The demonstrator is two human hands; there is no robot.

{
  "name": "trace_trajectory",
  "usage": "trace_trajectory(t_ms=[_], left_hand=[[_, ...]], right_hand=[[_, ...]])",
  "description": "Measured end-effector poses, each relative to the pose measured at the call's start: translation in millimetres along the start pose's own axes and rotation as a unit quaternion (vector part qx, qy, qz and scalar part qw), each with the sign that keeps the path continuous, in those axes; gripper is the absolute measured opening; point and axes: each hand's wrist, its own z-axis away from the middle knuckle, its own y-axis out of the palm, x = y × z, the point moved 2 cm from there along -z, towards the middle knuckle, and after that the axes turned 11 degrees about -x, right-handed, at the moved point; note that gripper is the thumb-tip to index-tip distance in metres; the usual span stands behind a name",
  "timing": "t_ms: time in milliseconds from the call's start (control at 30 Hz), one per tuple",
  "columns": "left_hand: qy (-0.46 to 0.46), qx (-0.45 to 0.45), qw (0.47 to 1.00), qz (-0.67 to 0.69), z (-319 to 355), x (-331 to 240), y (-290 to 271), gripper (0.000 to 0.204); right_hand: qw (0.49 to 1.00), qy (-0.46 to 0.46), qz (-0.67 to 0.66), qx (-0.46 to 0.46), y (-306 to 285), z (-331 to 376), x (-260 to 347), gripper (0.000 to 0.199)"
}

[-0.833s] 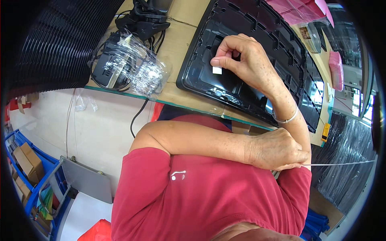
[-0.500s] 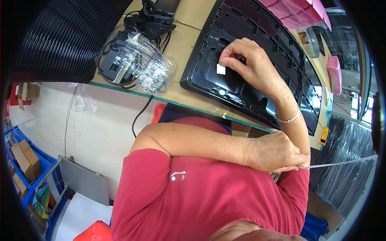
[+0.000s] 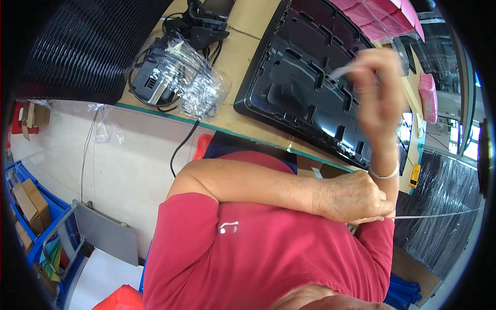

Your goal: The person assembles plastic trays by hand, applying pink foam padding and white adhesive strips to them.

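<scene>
My right hand (image 3: 381, 85) is raised over the right part of a black moulded plastic tray (image 3: 289, 77), blurred by motion. Its fingers seem pinched round a small whitish piece, a label or bit of film (image 3: 340, 72), that juts out to the left. Across my chest, my left hand (image 3: 356, 196) is closed in a loose fist beside my right elbow. From its fingertips a thin white strip (image 3: 439, 214) runs out to the right. What lies inside that fist is hidden. The tray lies at a slant on the workbench, with ribs and recesses on its surface.
On the tan workbench (image 3: 240, 108), left of the tray, a black corded device (image 3: 155, 77) sits partly under clear plastic wrap (image 3: 201, 93). A stack of black ribbed trays (image 3: 77, 51) stands far left. Pink wrapped packs (image 3: 382, 18) and a yellow cutter (image 3: 415, 175) are at the right.
My right hand has lifted from the tray's left part and swung right, taking a whitish piece with it. My left hand stays put, while its strip has shifted slightly.
</scene>
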Motion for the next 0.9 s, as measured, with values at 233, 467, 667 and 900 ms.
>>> trace_trajectory(t_ms=[233, 467, 667, 900], left_hand=[[-0.023, 0.039, 0.999, 0.03, -2.7, -5.9, 7.2, 0.013], [-0.08, 0.098, 0.989, 0.078, -3.4, 5.0, 51.3, 0.014], [-0.081, 0.131, 0.979, 0.134, 2.3, 2.9, 87.8, 0.017], [-0.12, 0.07, 0.987, 0.082, 5.1, 31.8, 115.4, 0.012]], right_hand=[[0.959, 0.269, -0.081, 0.033, -133.9, 86.4, 1.8, 0.004], [0.784, 0.594, 0.179, 0.038, -224.0, 287.4, 4.7, 0.009], [0.788, 0.566, 0.122, -0.208, -179.3, 257.4, 15.6, 0.019], [0.8, 0.473, 0.045, -0.367, -168.4, 234.5, -8.3, 0.016]])
